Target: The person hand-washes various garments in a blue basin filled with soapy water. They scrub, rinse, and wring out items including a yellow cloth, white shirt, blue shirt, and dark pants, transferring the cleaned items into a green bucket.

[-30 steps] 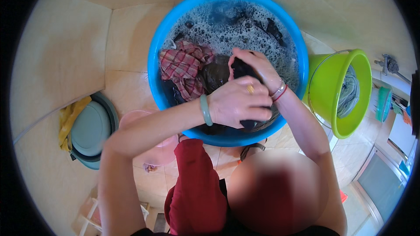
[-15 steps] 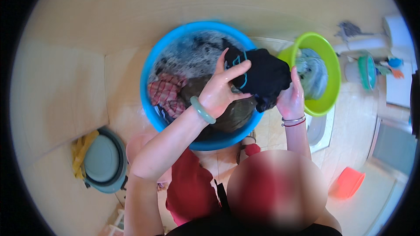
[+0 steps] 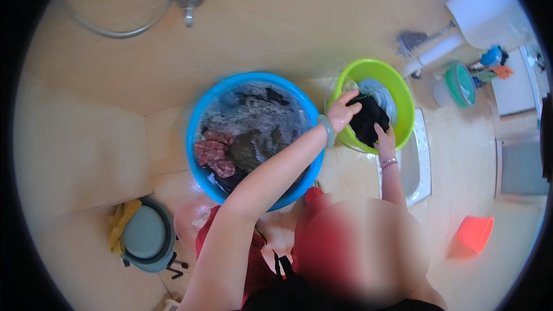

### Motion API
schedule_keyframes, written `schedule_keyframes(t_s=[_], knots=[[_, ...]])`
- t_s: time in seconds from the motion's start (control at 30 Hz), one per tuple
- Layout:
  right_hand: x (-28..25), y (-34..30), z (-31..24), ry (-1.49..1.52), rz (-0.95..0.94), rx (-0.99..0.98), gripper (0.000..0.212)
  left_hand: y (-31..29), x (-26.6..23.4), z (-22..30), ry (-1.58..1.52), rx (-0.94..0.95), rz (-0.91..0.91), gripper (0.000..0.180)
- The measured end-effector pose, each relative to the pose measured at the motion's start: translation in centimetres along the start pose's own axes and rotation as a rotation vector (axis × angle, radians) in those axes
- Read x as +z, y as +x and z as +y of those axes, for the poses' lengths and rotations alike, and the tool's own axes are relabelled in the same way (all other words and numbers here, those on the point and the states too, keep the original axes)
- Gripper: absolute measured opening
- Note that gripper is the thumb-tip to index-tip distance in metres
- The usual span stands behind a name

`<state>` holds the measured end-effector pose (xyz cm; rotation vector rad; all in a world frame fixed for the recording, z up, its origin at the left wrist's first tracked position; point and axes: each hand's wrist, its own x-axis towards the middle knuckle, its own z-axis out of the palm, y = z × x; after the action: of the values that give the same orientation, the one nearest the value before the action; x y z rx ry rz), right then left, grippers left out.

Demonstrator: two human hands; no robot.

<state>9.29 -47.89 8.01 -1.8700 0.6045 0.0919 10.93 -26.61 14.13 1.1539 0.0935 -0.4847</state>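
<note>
A black garment [image 3: 368, 120] is inside the lime-green bucket [image 3: 406, 95], lying against pale blue cloth [image 3: 377, 92]. My left hand [image 3: 342, 114], with a green bangle on its wrist, reaches across and holds the garment's left edge, thumb and fingers on the cloth. My right hand [image 3: 386, 143] grips its lower right edge, partly hidden by the bucket's inside. To the left stands a large blue tub [image 3: 193, 121] of foamy dark water. A red plaid cloth [image 3: 214, 154] and dark clothes [image 3: 245, 151] lie in it, partly hidden by my left forearm.
A white squat toilet [image 3: 423, 161] is set in the floor beside the bucket. A teal-rimmed bin [image 3: 461, 86] stands at the right, and an orange bucket [image 3: 476, 234] nearer. A grey folded basin [image 3: 147, 233] is at the left. A shower hose [image 3: 124, 33] hangs on the wall.
Both hands have carried the black garment from above the blue tub's right rim rightward and down into the green bucket. The view has shifted, bringing the shower tap into sight.
</note>
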Motion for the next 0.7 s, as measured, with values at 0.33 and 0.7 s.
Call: schedule_keyframes(t_s=[0.33, 0.7], knots=[[13.0, -11.3, -19.4, 0.579, -0.792, -0.353, 0.063, -10.8, -8.1, 12.8, 0.002, 0.690, 0.749, 0.045], [23.8, -16.5, -32.4, 0.743, -0.956, -0.577, 0.077, -14.5, -12.3, 23.2, 0.094, 0.778, 0.758, 0.069]])
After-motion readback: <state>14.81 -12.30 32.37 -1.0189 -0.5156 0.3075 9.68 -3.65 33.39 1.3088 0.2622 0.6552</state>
